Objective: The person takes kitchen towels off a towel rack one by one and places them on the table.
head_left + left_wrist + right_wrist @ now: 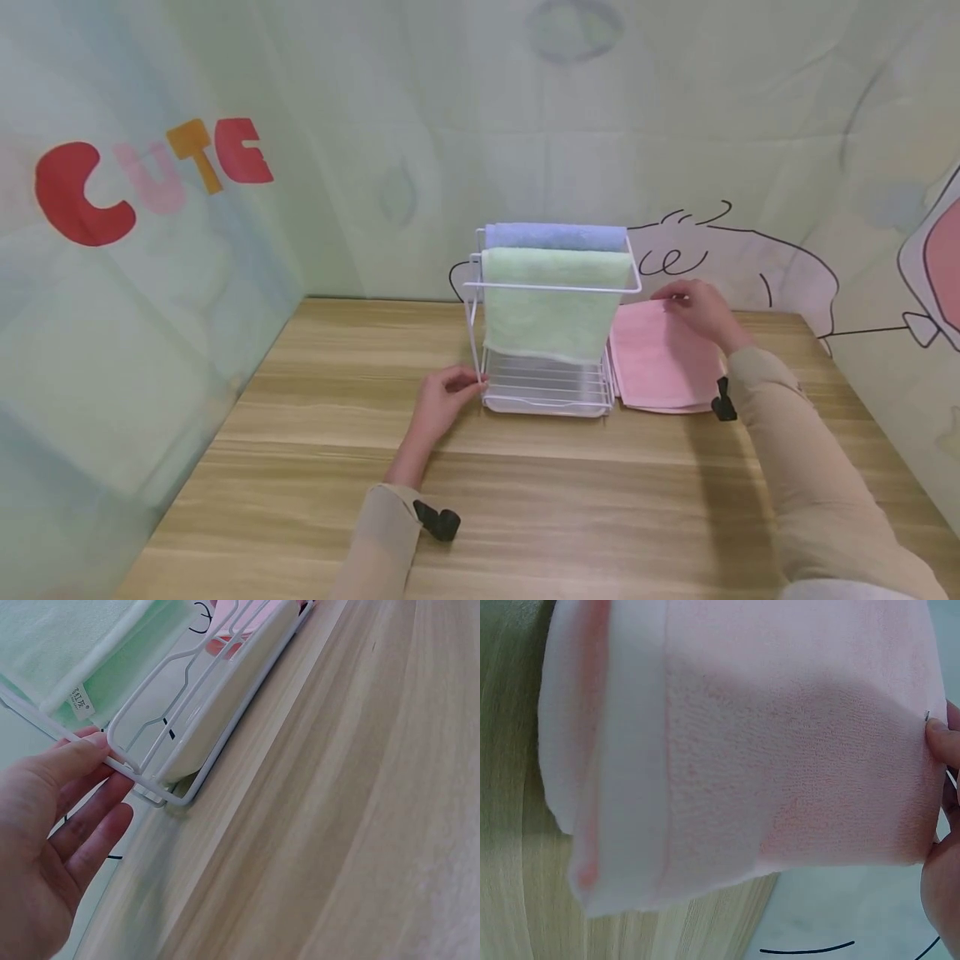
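A white wire rack (555, 289) stands upright on the table, with a light green towel (555, 321) draped over its front bar and a blue towel (555, 237) over the bar behind. My left hand (441, 407) pinches a wire at the rack's lower left front corner; in the left wrist view the thumb (94, 740) presses on it. To the right of the rack lies a folded pink towel (656, 367). With thumb and fingers, my right hand (703, 310) pinches its far edge. Some right fingers are hidden behind the towel in the right wrist view.
A white tray (547, 410) sits in the bottom of the rack. The wooden table (337, 433) ends at the back against a printed curtain (420, 150), close behind the rack and the pink towel. Another curtain side hangs along the table's left.
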Available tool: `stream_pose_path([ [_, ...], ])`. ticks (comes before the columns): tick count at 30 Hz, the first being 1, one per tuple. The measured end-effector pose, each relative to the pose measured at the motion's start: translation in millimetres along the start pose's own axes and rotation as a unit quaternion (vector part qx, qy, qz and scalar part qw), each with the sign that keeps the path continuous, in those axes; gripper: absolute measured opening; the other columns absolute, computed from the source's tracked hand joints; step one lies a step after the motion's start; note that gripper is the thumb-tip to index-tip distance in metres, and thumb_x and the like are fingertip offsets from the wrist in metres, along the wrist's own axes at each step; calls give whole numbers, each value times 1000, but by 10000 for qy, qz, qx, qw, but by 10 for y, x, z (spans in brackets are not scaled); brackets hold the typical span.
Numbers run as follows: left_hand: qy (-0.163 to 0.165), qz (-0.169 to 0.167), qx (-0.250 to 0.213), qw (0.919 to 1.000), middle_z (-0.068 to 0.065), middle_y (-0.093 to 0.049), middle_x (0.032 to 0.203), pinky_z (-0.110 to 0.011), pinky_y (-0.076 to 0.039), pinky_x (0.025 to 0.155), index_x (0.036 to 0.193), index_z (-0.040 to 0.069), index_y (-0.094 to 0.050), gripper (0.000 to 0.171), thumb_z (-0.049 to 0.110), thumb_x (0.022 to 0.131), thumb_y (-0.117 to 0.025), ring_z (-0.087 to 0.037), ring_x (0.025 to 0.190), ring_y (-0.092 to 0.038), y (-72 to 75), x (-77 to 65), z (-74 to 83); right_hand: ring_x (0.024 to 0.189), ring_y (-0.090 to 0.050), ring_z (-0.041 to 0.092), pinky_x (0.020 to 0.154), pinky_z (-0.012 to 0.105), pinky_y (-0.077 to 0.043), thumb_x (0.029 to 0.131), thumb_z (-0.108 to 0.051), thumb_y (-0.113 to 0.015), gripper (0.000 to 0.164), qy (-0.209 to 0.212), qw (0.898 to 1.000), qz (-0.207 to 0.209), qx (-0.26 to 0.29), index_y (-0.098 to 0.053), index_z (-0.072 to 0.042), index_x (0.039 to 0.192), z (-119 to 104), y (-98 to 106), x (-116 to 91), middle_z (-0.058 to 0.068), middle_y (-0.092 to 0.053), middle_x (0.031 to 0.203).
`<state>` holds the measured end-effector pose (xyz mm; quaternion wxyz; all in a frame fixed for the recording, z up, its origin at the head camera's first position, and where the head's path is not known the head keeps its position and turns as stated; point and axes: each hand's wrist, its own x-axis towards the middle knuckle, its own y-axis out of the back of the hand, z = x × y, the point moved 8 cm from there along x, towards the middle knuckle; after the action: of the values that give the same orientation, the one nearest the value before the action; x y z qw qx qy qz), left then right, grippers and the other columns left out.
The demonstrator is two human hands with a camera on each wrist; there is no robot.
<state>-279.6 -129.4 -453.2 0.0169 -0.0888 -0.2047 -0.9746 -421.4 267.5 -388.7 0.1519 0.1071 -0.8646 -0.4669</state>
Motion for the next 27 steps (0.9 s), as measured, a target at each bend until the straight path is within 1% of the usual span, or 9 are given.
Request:
stream_pose_path([
  [5, -3, -7, 12, 10000, -9, -77, 100, -23, -58, 82, 93, 8, -74, 8, 10, 86, -75, -18, 89, -71, 5, 13, 4, 121, -56, 47, 104, 59, -45, 91, 7, -55, 25, 0, 10000, 63, -47, -70, 2, 111, -7, 30, -5, 27, -67, 119],
  [10, 19, -24, 23, 10000, -9, -77, 100, -23, -58, 82, 92, 8, -74, 8, 11, 85, -75, -18, 89, -71, 6, 5, 19, 122, -55, 47, 105, 60, -44, 91, 6, -56, 26, 8, 10000, 68, -39, -69, 1, 113, -24, 51, -29, 28, -67, 121],
  [13, 20, -21, 32, 10000, -9, -77, 100, -24, -58, 82, 93, 8, -74, 8, 11, 85, -76, -18, 89, -71, 8, -1, 28, 123, -54, 48, 106, 61, -42, 91, 6, -59, 30, 200, 9997, 109, -116, -66, 2, 120, -44, 61, -42, 28, -65, 124],
  [18, 85, -31, 39, 10000, -8, -77, 100, -24, -58, 81, 93, 9, -74, 8, 12, 86, -76, -17, 88, -71, 9, -9, 25, 129, -49, 48, 112, 62, -36, 89, 3, -66, 43, 536, 9980, 218, -240, -59, 1, 131, -37, 78, -52, 27, -58, 136],
  [23, 123, -24, -13, 9999, -9, -77, 100, -21, -57, 80, 92, 9, -74, 7, 12, 86, -75, -15, 88, -71, 13, -13, 26, 131, -47, 49, 111, 64, -34, 88, 2, -67, 46, 626, 9976, 198, -208, -57, 0, 133, -16, 94, -47, 27, -55, 138],
  [27, 95, -27, -13, 10000, -9, -77, 100, -22, -57, 80, 93, 9, -74, 8, 12, 86, -75, -16, 88, -71, 14, -13, 35, 131, -47, 49, 112, 64, -33, 88, 2, -68, 46, 595, 9979, 243, -115, -56, 1, 133, -49, 136, -64, 28, -54, 139],
])
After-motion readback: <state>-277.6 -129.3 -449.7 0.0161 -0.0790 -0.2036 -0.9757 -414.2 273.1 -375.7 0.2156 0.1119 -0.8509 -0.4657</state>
